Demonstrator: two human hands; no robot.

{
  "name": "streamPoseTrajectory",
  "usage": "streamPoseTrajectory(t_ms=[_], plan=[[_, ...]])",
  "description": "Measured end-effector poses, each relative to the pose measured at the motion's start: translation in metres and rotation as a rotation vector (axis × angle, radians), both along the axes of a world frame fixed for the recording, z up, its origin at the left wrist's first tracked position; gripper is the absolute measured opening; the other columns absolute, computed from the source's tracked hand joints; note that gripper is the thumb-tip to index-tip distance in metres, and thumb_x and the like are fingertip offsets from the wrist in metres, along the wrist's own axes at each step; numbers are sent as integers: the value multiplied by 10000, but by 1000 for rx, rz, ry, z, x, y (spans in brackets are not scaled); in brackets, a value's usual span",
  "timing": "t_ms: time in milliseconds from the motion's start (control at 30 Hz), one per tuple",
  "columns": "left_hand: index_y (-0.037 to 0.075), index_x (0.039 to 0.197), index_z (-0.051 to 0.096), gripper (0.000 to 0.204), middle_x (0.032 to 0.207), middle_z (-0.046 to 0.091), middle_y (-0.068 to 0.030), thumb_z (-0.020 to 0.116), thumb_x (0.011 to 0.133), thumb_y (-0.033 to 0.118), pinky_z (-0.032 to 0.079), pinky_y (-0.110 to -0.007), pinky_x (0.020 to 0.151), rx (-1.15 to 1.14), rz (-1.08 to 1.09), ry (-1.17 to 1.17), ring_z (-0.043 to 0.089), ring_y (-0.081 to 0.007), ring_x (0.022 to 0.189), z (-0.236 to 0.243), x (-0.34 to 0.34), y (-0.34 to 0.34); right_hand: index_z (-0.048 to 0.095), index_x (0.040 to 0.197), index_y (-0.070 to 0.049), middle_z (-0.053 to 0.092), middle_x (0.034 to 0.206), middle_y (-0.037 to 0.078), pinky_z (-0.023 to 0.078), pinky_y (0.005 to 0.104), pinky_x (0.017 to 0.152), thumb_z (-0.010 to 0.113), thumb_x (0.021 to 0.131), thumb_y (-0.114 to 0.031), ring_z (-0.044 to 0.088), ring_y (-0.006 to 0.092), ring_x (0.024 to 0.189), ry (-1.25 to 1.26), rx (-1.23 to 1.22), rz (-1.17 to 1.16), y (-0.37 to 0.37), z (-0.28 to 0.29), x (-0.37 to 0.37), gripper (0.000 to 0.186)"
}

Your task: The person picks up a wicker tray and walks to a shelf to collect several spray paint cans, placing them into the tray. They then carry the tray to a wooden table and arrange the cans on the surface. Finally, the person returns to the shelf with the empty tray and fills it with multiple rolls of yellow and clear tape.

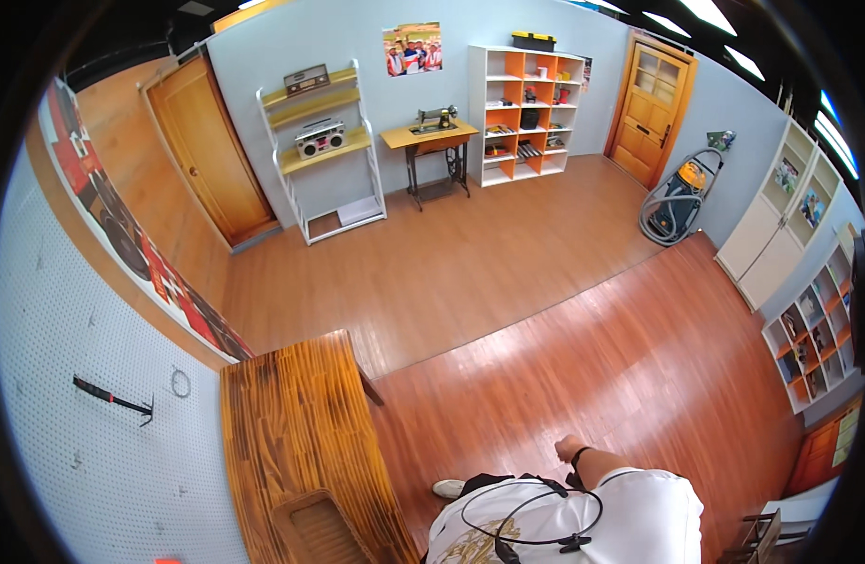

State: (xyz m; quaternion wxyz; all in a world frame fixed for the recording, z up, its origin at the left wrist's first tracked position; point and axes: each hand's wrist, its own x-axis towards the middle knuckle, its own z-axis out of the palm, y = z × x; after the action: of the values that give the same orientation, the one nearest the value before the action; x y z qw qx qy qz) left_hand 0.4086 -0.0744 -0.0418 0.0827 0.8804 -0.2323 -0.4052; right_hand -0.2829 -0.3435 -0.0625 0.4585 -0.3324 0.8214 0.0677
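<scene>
My right hand [568, 447] hangs at my side over the red-brown wooden floor [592, 376], its fingers loosely curled with nothing visible in them and a black band on the wrist. My left hand is out of view. To my left stands a wooden table [301, 404] with dark grain and a woven tray [315, 526] on it. A dark cable lies looped over my white shirt, and a light shoe [448, 488] shows below.
A pegboard [103, 310] with a hanging black tool lines the left. Along the far wall are a shelf rack [315, 164], sewing-machine table [428, 136], cubby shelf [522, 56] and two doors. A vacuum [681, 202], cabinet [752, 254] and another cubby shelf [808, 329] stand right.
</scene>
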Motion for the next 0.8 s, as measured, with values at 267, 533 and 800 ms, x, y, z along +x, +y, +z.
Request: streamPoseTrajectory(t_ms=[267, 533, 800], plan=[[15, 1413, 670, 633, 1314, 715, -182, 710, 998, 491, 582, -477, 926, -123, 37, -157, 671, -284, 1110, -26, -13, 18, 758, 805, 8, 757, 759, 133, 568, 416, 592, 571, 997, -302, 703, 267, 627, -159, 71, -151, 114, -4, -15, 410], [-32, 1384, 641, 669, 1317, 708, -288, 679, 972, 494, 554, -534, 903, -123, -331, -46, 683, -455, 1143, 15, -17, 5, 771, 819, -6, 759, 747, 139, 573, 402, 583, 566, 982, -267, 712, 264, 616, -105, 44, -283, 133, -12, -55, 369], [-20, 1460, 600, 767, 1384, 667, -333, 666, 977, 572, 520, -548, 1031, -264, -476, -661, 636, -514, 1248, 56, -118, -28, 743, 802, 18, 736, 722, 150, 545, 408, 551, 576, 989, -242, 667, 240, 569, -297, 48, -422, 105, -55, -118, 361]])
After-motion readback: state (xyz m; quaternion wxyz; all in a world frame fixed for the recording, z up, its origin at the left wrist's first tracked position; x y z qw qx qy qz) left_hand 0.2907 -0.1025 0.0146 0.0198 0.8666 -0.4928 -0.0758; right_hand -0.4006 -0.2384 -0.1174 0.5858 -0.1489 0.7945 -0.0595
